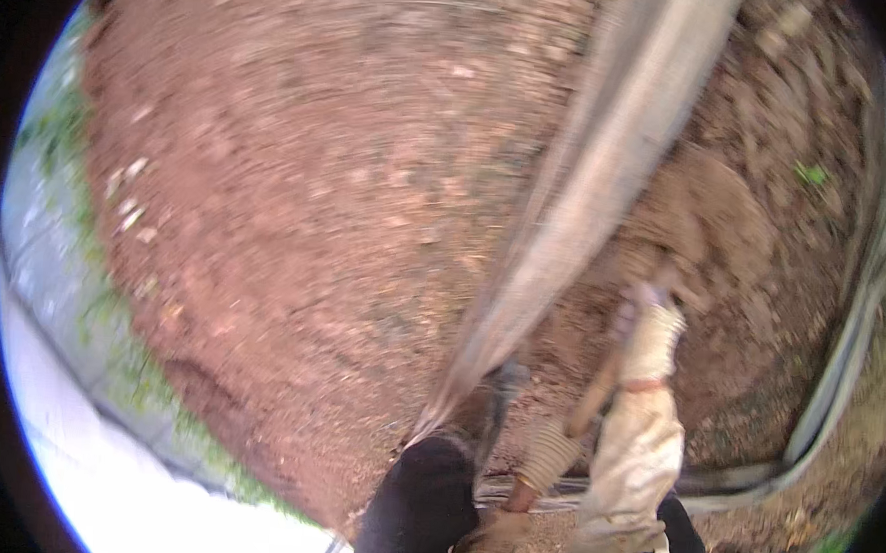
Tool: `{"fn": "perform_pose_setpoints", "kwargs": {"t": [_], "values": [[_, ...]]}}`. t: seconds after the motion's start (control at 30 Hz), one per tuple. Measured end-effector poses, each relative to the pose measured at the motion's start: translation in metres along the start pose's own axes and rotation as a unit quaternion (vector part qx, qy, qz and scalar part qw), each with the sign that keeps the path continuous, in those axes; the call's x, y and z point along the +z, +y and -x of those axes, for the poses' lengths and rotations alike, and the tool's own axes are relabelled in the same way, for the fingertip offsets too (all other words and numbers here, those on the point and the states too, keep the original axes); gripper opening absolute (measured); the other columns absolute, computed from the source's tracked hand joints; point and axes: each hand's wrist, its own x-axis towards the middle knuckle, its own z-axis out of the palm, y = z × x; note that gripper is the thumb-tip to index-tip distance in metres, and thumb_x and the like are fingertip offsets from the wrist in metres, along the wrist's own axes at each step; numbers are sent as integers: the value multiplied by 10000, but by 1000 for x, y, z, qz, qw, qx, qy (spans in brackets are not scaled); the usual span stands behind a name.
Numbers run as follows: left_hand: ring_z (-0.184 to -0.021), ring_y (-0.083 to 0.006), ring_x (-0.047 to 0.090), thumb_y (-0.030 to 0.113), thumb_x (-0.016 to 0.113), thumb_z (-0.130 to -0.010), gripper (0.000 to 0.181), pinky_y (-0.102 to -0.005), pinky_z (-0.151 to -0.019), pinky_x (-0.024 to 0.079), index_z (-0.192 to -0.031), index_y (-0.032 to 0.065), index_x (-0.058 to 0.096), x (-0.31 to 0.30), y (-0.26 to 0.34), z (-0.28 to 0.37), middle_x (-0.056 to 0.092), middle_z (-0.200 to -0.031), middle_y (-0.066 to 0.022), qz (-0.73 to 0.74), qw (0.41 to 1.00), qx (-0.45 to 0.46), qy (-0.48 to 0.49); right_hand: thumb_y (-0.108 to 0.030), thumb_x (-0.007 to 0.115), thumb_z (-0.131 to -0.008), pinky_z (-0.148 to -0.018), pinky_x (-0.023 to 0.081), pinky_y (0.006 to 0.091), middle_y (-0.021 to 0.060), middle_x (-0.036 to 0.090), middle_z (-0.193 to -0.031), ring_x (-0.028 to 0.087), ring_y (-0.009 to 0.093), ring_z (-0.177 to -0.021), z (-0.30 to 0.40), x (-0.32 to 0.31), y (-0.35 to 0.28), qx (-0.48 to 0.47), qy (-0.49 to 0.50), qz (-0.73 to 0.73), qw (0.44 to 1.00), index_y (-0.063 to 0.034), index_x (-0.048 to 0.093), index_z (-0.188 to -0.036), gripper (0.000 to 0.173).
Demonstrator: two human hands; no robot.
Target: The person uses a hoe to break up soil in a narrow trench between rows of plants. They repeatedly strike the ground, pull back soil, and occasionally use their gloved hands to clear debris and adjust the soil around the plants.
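Observation:
My left hand point(552, 451), in a ribbed knit glove, grips the lower end of a wooden tool handle point(595, 393). Farther up the same handle is my right hand point(652, 329), also gloved, with the fingers closed around it; a pale sleeve covers that arm. Beyond the right hand lies a rounded, soil-coloured shape point(717, 208). Motion blur hides whether it is the tool's head or loose earth. Brown dug soil point(731, 374) surrounds the handle.
A long pale strip point(606, 172), wood or folded sheeting, crosses diagonally left of my hands. A greyish edging point(831, 394) curves along the right. My dark-clothed leg point(431, 494) is at the bottom. Red-brown soil point(267, 192) spreads left; a small green plant point(811, 174) grows upper right.

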Motion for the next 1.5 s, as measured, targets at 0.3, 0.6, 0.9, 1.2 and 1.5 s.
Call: {"fn": "perform_pose_setpoints", "kwargs": {"t": [0.3,0.6,0.9,1.2,1.5], "values": [[-997,-346,644,432,741,-798,639,-433,-832,502,-1301,85,555,-46,31,73,672,-1050,-195,164,967,46,-190,-381,665,-904,-364,341,296,-53,518,-569,445,131,-409,30,-75,7,-50,43,44,997,-172,587,-796,248],[-941,-156,598,324,606,-974,461,-324,-810,507,-1371,112,503,-74,-18,94,612,-1040,-48,685,725,64,-44,-390,660,-892,-356,339,317,-30,445,-537,392,137,-388,148,-41,19,-50,4,106,993,-167,509,-751,304],[-973,-267,655,492,586,-951,564,-368,-840,545,-1359,113,493,-158,-25,118,614,-1147,-119,791,609,-29,46,-296,638,-896,-346,353,327,-2,456,-515,407,173,-361,252,47,22,-20,-94,288,953,-100,543,-793,241],[-1044,-310,625,480,562,-963,577,-487,-907,526,-1369,84,459,-225,-54,128,598,-1182,-151,887,453,31,84,-239,614,-914,-325,352,318,16,484,-543,432,159,-363,323,103,52,-32,-150,363,919,-73,556,-799,210],[-1260,-319,495,469,500,-977,516,-478,-1002,434,-1357,119,500,-236,-85,131,532,-1355,-146,772,605,164,109,-125,612,-889,-387,355,282,-10,499,-571,451,117,-434,363,131,54,-11,-166,368,915,-116,603,-803,86]]}}
